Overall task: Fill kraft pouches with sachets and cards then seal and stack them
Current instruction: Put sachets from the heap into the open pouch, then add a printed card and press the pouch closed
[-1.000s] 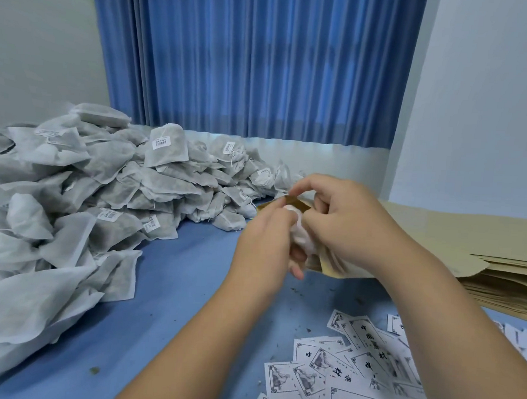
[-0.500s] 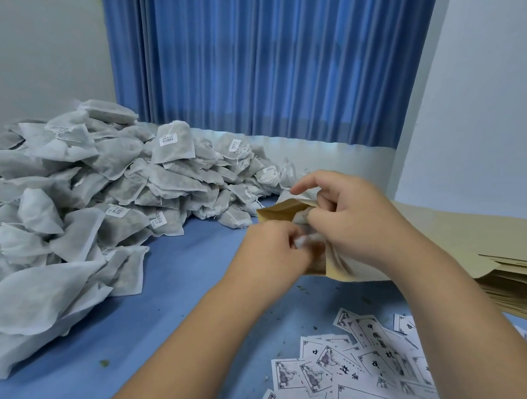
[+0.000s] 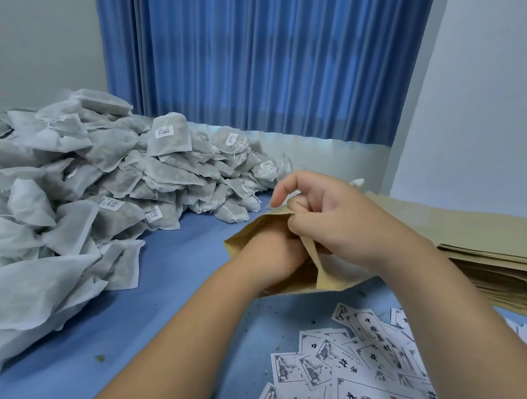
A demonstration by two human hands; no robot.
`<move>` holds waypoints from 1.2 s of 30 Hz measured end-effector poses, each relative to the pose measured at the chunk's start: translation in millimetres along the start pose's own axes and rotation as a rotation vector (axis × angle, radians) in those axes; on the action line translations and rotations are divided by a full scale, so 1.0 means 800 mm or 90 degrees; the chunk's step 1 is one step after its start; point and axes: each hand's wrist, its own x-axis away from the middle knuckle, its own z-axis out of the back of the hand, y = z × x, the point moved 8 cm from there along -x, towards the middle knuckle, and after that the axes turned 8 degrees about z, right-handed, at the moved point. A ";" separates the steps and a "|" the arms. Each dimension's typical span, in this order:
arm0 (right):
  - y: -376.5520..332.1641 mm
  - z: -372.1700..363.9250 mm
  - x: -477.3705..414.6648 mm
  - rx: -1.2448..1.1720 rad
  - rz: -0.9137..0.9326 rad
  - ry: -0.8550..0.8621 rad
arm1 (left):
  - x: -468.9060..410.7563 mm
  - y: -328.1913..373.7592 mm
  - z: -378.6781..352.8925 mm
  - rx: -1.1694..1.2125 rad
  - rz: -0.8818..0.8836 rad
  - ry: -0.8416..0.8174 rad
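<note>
Holding 1 kraft pouch (image 3: pixel 325 280) over the bench (image 3: pixel 174 271), mouth toward me; can't tell if its lower edge touches the top. My R hand (image 3: pixel 332 216) pinches the pouch's upper rim btwn thumb and curled fingers, w/ the index finger lifted above it. My L hand (image 3: pixel 271 246) is pushed inside the mouth. Its fingers are hidden by the paper, so I can't tell whether that grip is spread or closed on anything.

Sachets (image 3: pixel 88 173): 1 big heap on the L side of the bench, grey-white mesh bags, several w/ small white labels. They're too many and too overlapped to count, dozens at least. The nearest lie near the pouch's far corner.

Cards (image 3: pixel 369 360): 1 loose scatter close to me on the R, black print on white, overlapping. Approx. a dozen show, some cut by the frame edge.

Flat pouches (image 3: pixel 484 246): 1 stack on the R behind my R forearm, sheets too thin to count.

Blue curtain (image 3: pixel 249 59) at the back, pale wall (image 3: pixel 493 105) on the R.
</note>
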 end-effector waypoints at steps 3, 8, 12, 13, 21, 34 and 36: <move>0.003 0.007 -0.002 0.137 0.001 0.045 | 0.003 -0.010 0.001 0.093 0.005 0.013; -0.011 0.036 0.000 0.338 0.039 0.155 | 0.036 0.013 0.052 0.031 -0.141 0.324; -0.014 0.050 0.007 0.382 0.040 0.156 | 0.049 0.002 0.092 -0.087 -0.110 0.526; -0.014 0.052 0.008 0.389 0.036 0.155 | 0.041 -0.011 0.091 -0.099 -0.064 0.490; -0.022 0.046 0.014 0.388 0.073 0.153 | 0.012 -0.045 0.028 0.049 -0.004 0.114; -0.011 0.087 0.040 0.628 -0.040 0.145 | 0.007 -0.036 -0.020 0.641 0.119 -0.027; -0.022 0.085 0.064 0.649 0.003 0.168 | 0.009 -0.035 -0.024 0.662 0.119 -0.015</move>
